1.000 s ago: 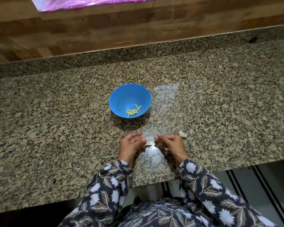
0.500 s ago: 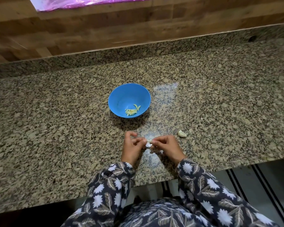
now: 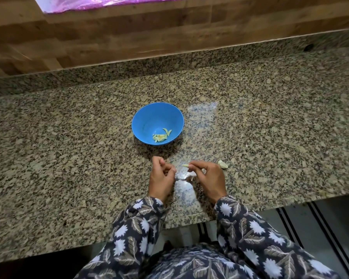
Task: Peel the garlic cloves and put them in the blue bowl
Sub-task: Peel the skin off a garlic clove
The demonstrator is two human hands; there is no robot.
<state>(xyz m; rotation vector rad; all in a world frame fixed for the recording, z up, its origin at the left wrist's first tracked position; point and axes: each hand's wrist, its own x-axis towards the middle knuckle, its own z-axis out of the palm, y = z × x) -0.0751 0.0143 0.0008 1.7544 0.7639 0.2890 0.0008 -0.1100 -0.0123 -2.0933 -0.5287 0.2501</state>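
Pinching one clove (image 3: 185, 165), right hand (image 3: 209, 178) faces one bowl (image 3: 147, 119).

I stand at a speckled granite countertop (image 3: 69, 158), polished enough to throw back a pale patch of light (image 3: 201, 109). Behind the countertop runs a low upstand (image 3: 129, 67) of the same stone, then a wall of brown wooden planks (image 3: 129, 33) with a shiny pink-purple sheet (image 3: 109, 1) above. Below the countertop's front edge lies pale floor (image 3: 320, 218) crossed by dark parallel lines.
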